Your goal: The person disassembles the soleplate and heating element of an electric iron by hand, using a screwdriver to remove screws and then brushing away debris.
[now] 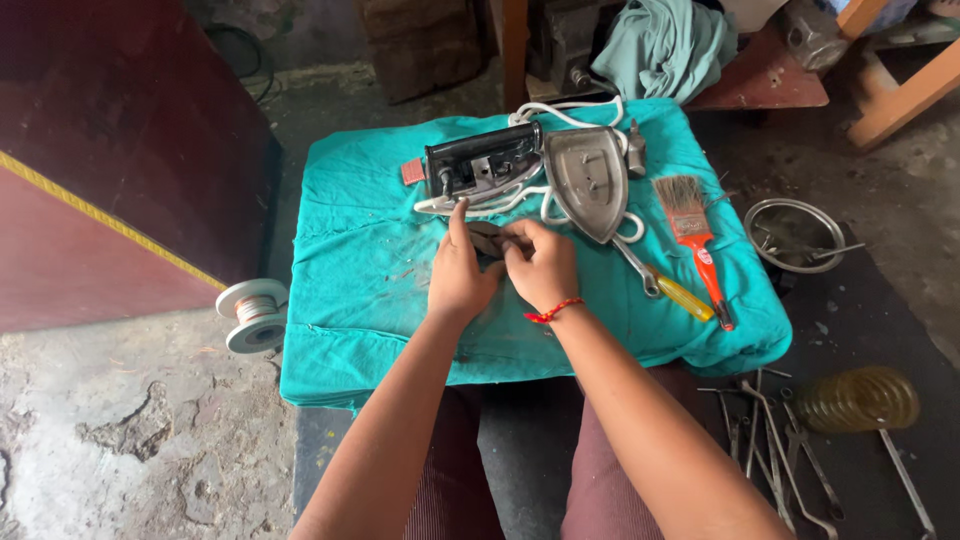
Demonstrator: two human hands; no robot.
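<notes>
We look down from a head camera at a low desk (340,370) covered with a teal cloth (380,250), in the middle of the frame. Our two bare hands meet at the centre of the cloth. The left hand (458,275) and the right hand (540,262) together pinch a small, flat, dark metal part (487,238) between their fingertips; the left forefinger points up toward the top of the frame. A red thread bracelet (552,312) circles the right wrist.

Just above the hands lies the black upper body of a clothes iron (482,160), with a white cord (560,115) looping around it. Beside it, right of centre, the iron's grey metal soleplate (587,180) leans tilted, its point toward the bottom of the frame. Further right on the cloth lie a paintbrush with an orange handle (697,235) and a screwdriver with a yellow handle (665,285), the two close together.

On the floor, at the left edge of the cloth, sits a spool of wire (250,312). At the right stands a round metal bowl (795,235), and in the lower right corner lie several loose metal tools (775,450) and a yellowish coiled spring (858,398).
</notes>
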